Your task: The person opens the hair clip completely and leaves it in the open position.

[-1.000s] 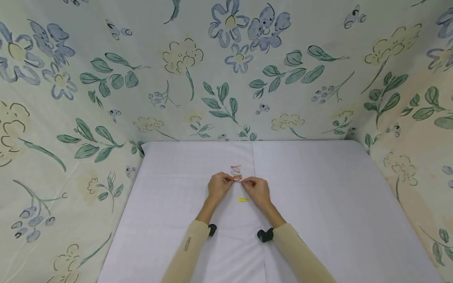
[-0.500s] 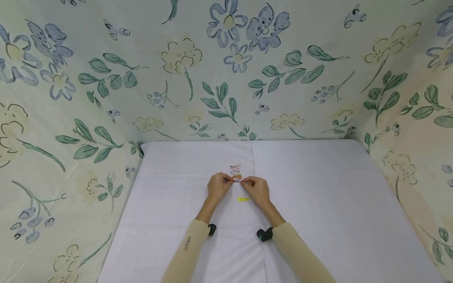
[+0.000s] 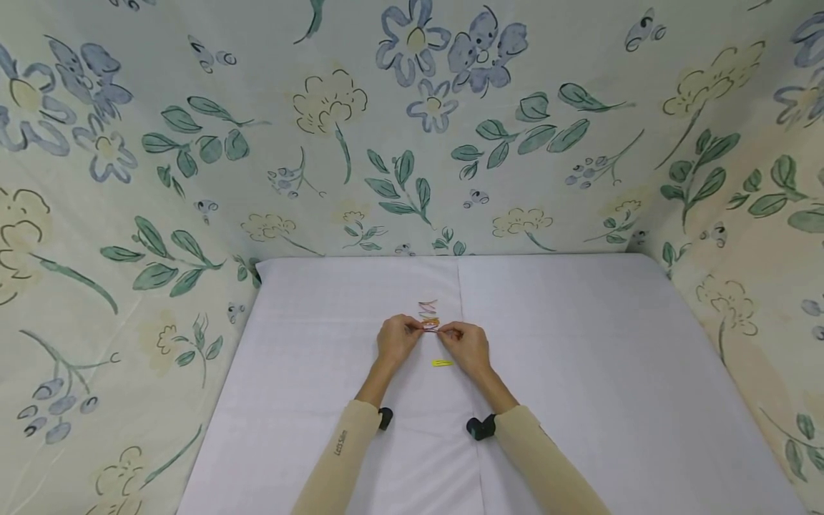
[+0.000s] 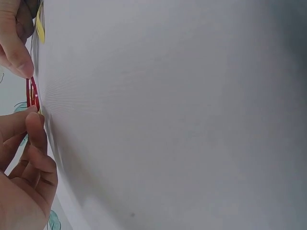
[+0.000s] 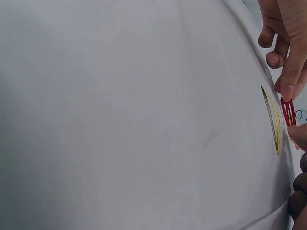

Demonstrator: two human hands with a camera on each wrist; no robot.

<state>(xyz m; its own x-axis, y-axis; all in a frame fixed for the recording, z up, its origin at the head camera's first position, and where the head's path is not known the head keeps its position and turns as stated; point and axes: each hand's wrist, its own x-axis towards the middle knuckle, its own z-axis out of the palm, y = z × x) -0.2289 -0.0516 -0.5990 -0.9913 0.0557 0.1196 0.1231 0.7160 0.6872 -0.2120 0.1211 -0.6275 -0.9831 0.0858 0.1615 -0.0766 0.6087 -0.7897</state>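
Observation:
Over the white table, both hands meet at a small red snap hair clip (image 5: 288,111). My left hand (image 3: 398,340) pinches one end of it between thumb and fingertip. The other end is pinched by my right hand (image 3: 468,347). In the left wrist view the red clip (image 4: 32,93) bridges the short gap between the two sets of fingertips. Just beyond the hands, several hair clips (image 3: 429,312) form a column on the cloth, an orange one closest. A yellow snap hair clip (image 3: 442,363) lies on the near side, between the wrists; its bent-apart strips show in the right wrist view.
White cloth (image 3: 579,372) with fold creases covers the table. A floral curtain (image 3: 412,143) rises behind the far edge and along both sides. Black wrist devices (image 3: 481,428) sit at the sleeve cuffs, close over the cloth.
Almost nothing differs: both hands keep their pinch on the red hair clip at the same spot. The head view has shifted very slightly.

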